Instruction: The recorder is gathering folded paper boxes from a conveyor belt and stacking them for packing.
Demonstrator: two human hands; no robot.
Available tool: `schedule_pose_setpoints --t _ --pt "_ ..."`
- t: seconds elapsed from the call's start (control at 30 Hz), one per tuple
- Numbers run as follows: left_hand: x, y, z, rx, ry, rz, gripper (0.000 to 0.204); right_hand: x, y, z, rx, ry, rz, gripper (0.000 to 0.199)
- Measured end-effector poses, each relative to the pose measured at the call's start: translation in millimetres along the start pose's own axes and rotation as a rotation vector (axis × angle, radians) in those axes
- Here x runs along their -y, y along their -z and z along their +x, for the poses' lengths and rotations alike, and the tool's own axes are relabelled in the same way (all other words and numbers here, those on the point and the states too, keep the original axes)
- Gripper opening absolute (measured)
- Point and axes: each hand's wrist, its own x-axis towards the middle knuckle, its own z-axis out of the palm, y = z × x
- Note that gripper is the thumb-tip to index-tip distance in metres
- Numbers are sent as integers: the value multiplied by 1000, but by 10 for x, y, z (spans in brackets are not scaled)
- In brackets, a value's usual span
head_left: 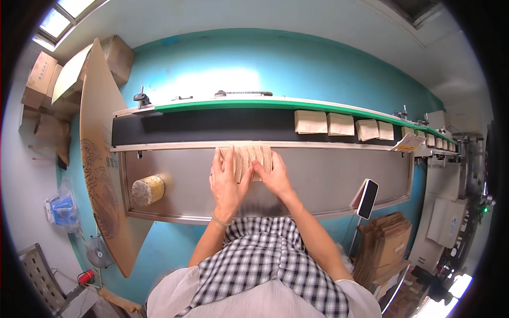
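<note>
Paper bags [253,159], a small tan stack of them, are lying on the steel table [328,180] right against the near edge of the black conveyor belt [212,127], and we are pressing on them from both sides. Our left hand [225,183] is lying flat with fingers spread over the left part of the stack, and our right hand [273,175] is curling its fingers onto the right part, squaring the bundle rather than lifting it.

We are judging that the stack could fan out or skew if one hand pushes harder than the other, since the bags look thin and loosely layered; a top bag could also slide forward onto the belt.

More tan bags [339,123] are riding the belt to our right, in a row running toward the far machinery. A capped jar [148,190] is lying on its side on the table to our left, well apart from the stack. A phone [367,199] is leaning at the table's right front edge, near our right elbow's path. A tall cardboard sheet [101,159] is standing at the left end.
</note>
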Motion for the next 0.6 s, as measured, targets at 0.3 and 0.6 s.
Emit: schedule_pose_setpoints --t 0.3,0.6 --pt "-71 107 -11 43 -10 160 102 52 330 -15 497 -631 620 35" --pt "27 73 -4 10 1 119 93 -96 365 33 543 -639 573 34"
